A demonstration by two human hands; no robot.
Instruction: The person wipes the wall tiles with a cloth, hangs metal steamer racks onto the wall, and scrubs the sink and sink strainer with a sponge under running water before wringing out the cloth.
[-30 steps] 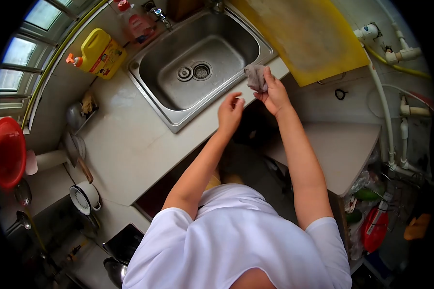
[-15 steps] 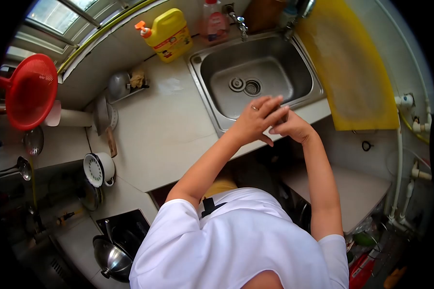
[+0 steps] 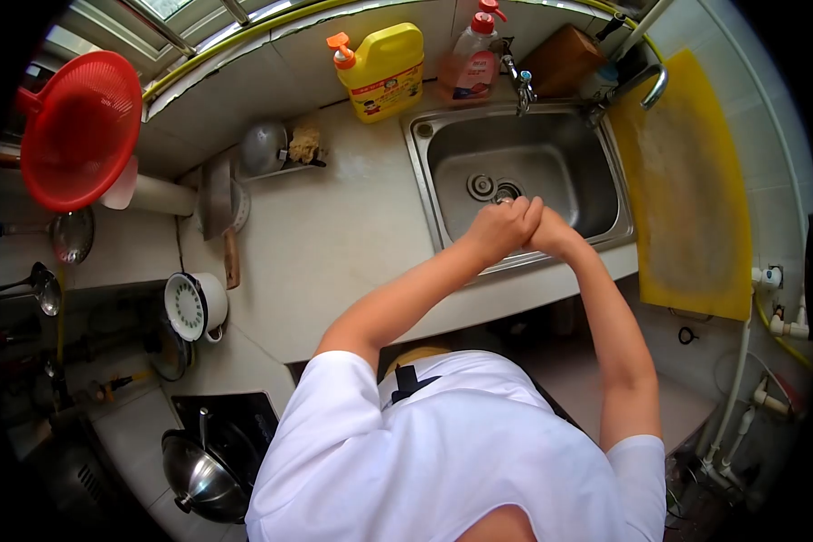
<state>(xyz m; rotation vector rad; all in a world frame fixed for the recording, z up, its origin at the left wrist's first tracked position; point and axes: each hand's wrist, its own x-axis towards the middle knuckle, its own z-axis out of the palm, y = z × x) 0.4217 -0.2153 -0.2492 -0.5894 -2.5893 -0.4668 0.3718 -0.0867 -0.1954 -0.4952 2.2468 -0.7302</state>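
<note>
My left hand (image 3: 500,229) and my right hand (image 3: 552,235) are clasped together above the front edge of the steel sink (image 3: 436,212). The left fingers are curled over the right hand, and a ring shows on one of them. The right hand is closed against the left, its fingertips mostly hidden. No other object shows in either hand. Below them, the sink basin has a round drain with a strainer lid (image 3: 481,187) beside it.
Behind the sink stand a yellow jug (image 3: 387,77), a pink soap bottle (image 3: 471,68) and a tap (image 3: 520,86). A yellow board (image 3: 691,199) leaves the right side. Leftward are a cleaver (image 3: 217,199), a white enamel pot (image 3: 210,303), a red colander (image 3: 81,131) and a lidded pan (image 3: 203,474).
My hands have gone from loosely crossed with the left fingers spread to tightly clasped. The view has shifted, so the counter and sink sit lower and further right.
</note>
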